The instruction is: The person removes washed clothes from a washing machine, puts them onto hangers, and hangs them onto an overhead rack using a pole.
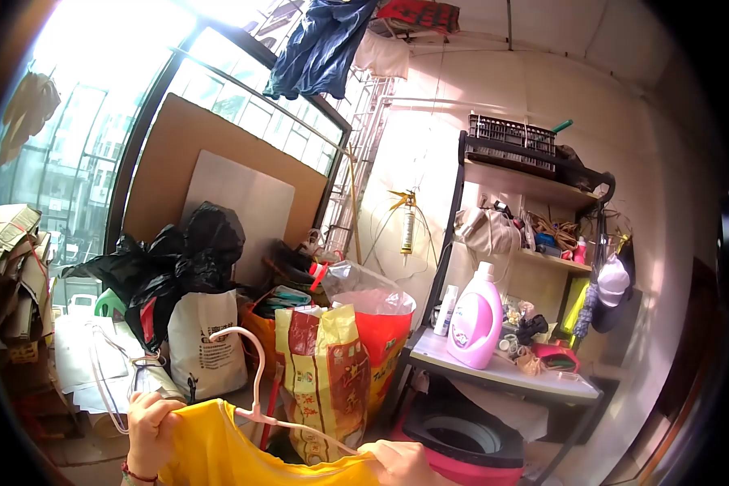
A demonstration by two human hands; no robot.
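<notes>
A yellow garment (227,449) is stretched between my two hands at the bottom of the view, with a pale hanger (257,405) in its neck opening. The hanger's hook points up and curls to the left. My left hand (150,433), with a red cord at the wrist, has its fingers closed on the garment's left shoulder. On the other side, my right hand (398,463) is closed on the right shoulder, near the end of the hanger's arm. The garment's lower part is out of view.
A red and yellow sack (322,377) and a white bag (206,344) stand just beyond the garment. To the right, a shelf rack (506,373) holds a pink detergent bottle (475,320) above a pink tub (462,470). Dark clothing (320,49) hangs overhead.
</notes>
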